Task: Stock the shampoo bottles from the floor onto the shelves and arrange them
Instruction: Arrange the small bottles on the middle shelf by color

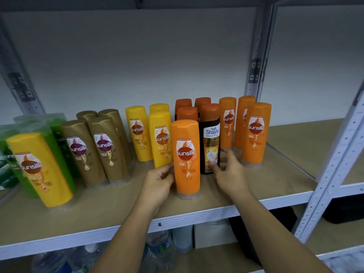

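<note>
An orange Sunsilk bottle (187,156) stands cap-down near the front of the wooden shelf (266,186). My left hand (159,180) touches its left side with loosely curled fingers. My right hand (228,170) reaches past it, fingers spread against the base of the black Safi Shayla bottle (210,142). Behind stand more black bottles with orange caps (186,112) and three orange Sunsilk bottles (256,133). Yellow bottles (160,138), gold-brown bottles (106,148), green bottles (57,134) and one yellow bottle at the front left (39,168) fill the shelf to the left.
A white perforated upright (334,164) stands at the shelf's right front corner, another at the back (256,62). The right part of the shelf board is bare. Below are water bottles (161,247), a white box (212,233) and dark bags (342,209).
</note>
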`<state>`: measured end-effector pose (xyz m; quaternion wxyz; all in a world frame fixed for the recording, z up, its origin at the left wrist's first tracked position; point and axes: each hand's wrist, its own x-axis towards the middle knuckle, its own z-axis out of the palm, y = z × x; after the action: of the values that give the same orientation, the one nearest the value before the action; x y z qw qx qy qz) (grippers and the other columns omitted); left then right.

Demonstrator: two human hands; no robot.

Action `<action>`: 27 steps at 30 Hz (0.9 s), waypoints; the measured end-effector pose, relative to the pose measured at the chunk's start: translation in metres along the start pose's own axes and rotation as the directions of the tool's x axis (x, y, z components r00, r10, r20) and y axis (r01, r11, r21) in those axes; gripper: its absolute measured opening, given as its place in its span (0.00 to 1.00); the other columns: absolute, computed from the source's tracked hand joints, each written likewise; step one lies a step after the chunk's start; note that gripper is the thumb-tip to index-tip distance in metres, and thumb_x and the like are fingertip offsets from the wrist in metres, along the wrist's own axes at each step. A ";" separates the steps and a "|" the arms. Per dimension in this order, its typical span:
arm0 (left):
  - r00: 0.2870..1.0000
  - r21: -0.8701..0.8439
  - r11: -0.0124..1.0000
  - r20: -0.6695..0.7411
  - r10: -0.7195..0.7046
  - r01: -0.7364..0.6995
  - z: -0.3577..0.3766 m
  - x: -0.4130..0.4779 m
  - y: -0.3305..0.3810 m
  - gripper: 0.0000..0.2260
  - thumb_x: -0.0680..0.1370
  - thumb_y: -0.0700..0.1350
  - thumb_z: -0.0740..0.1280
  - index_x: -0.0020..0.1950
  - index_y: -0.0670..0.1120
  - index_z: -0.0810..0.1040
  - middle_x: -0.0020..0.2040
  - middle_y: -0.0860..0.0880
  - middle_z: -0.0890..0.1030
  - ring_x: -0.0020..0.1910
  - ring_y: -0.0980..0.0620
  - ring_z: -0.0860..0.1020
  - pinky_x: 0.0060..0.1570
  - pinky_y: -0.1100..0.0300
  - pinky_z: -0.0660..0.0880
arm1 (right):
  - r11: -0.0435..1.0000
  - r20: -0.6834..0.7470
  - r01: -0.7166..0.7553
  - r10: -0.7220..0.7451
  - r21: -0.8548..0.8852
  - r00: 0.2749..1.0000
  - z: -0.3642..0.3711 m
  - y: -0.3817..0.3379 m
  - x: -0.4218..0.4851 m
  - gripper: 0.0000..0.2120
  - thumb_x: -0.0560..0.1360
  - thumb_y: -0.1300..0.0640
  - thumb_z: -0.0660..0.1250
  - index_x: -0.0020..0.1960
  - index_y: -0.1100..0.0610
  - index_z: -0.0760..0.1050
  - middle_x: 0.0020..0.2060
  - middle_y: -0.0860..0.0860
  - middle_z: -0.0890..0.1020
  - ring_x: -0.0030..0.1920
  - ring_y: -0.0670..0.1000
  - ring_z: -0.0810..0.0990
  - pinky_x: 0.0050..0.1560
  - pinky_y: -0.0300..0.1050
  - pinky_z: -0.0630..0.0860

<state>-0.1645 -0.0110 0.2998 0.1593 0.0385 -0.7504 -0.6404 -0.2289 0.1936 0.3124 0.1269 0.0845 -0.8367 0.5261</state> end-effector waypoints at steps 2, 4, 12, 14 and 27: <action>1.000 -0.012 1.000 0.006 -0.002 0.002 0.000 0.000 0.000 0.13 0.84 0.42 0.64 0.65 0.50 0.82 0.60 0.56 0.84 0.62 0.55 0.81 0.67 0.46 0.75 | 1.000 0.004 0.013 -0.013 -0.002 1.000 0.002 0.000 0.001 0.27 0.78 0.54 0.71 0.73 0.47 0.65 0.56 0.42 0.78 0.59 0.49 0.79 0.60 0.51 0.78; 1.000 -0.006 1.000 0.017 0.002 -0.002 0.000 -0.001 0.001 0.13 0.84 0.42 0.64 0.66 0.50 0.82 0.61 0.56 0.84 0.62 0.55 0.80 0.67 0.46 0.75 | 0.999 0.008 0.030 -0.030 -0.017 1.000 0.003 0.001 0.002 0.26 0.77 0.54 0.71 0.73 0.48 0.66 0.57 0.44 0.79 0.59 0.49 0.79 0.58 0.49 0.78; 0.994 0.073 0.995 -0.083 0.067 -0.061 -0.015 -0.014 0.005 0.11 0.82 0.41 0.66 0.62 0.52 0.83 0.52 0.56 0.86 0.52 0.56 0.84 0.54 0.60 0.79 | 0.999 -0.007 0.035 -0.036 -0.010 0.999 -0.004 -0.014 -0.019 0.18 0.79 0.50 0.67 0.68 0.50 0.72 0.55 0.42 0.80 0.59 0.46 0.78 0.59 0.47 0.77; 0.988 0.111 0.993 -0.142 0.061 -0.045 -0.026 -0.021 0.006 0.10 0.82 0.41 0.67 0.60 0.51 0.83 0.48 0.53 0.86 0.45 0.56 0.83 0.47 0.64 0.78 | 0.999 -0.031 0.037 -0.036 0.031 0.999 -0.005 -0.022 -0.031 0.15 0.80 0.49 0.66 0.66 0.50 0.75 0.54 0.43 0.82 0.57 0.45 0.80 0.56 0.44 0.77; 0.997 0.656 0.751 0.062 0.047 -0.076 -0.083 -0.045 -0.001 0.18 0.81 0.52 0.67 0.70 0.51 0.78 0.63 0.56 0.82 0.61 0.58 0.78 0.61 0.63 0.72 | 0.954 0.237 0.119 -0.053 -0.274 0.970 0.026 -0.031 -0.088 0.16 0.77 0.46 0.68 0.62 0.49 0.70 0.55 0.43 0.78 0.53 0.46 0.76 0.53 0.44 0.74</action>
<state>-0.0985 -0.0785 0.3008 0.1410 0.0542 -0.9316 -0.3306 -0.1400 0.1574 0.3018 0.0642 0.1611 -0.9084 0.3805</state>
